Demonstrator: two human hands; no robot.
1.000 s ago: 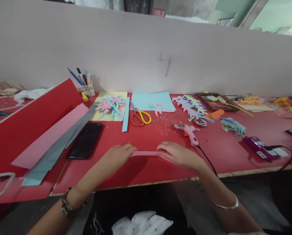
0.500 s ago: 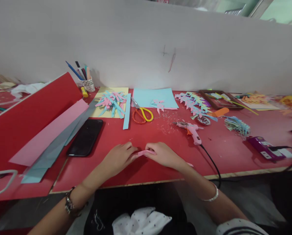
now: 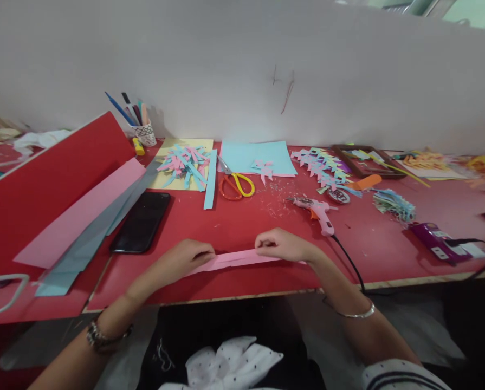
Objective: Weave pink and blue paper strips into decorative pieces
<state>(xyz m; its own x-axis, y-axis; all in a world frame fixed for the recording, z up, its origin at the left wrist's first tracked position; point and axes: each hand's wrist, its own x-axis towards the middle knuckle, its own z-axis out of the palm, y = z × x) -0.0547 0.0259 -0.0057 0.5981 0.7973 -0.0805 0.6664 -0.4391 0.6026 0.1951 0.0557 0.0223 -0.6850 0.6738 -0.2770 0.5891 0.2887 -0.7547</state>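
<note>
The scissors (image 3: pixel 243 184) lie on the red table (image 3: pixel 226 225), and the pink paper strip (image 3: pixel 238 259) is on the person's side of them, near the front edge. The left hand (image 3: pixel 193 255), nearer than the scissors and to their left, pinches the strip toward its left end between thumb and fingers. The right hand (image 3: pixel 280 245), nearer than the scissors and to their right, pinches it toward the other end, with a little pink paper showing beyond the wrist. Between them the strip runs almost straight. A line along it suggests a lengthwise fold, though whether it is fully doubled I cannot tell.

The step in hand looks like lining up and creasing this strip. The next move probably calls for keeping the long edges level and pressing along the fold, with an even pinch so that the paper neither twists nor tears.

Just left of the scissors lies a blue strip (image 3: pixel 210 184), with a heap of cut pieces (image 3: pixel 183 164) beyond it. To their right rests the pink glue gun (image 3: pixel 317 210), well apart from the paper being worked.
</note>
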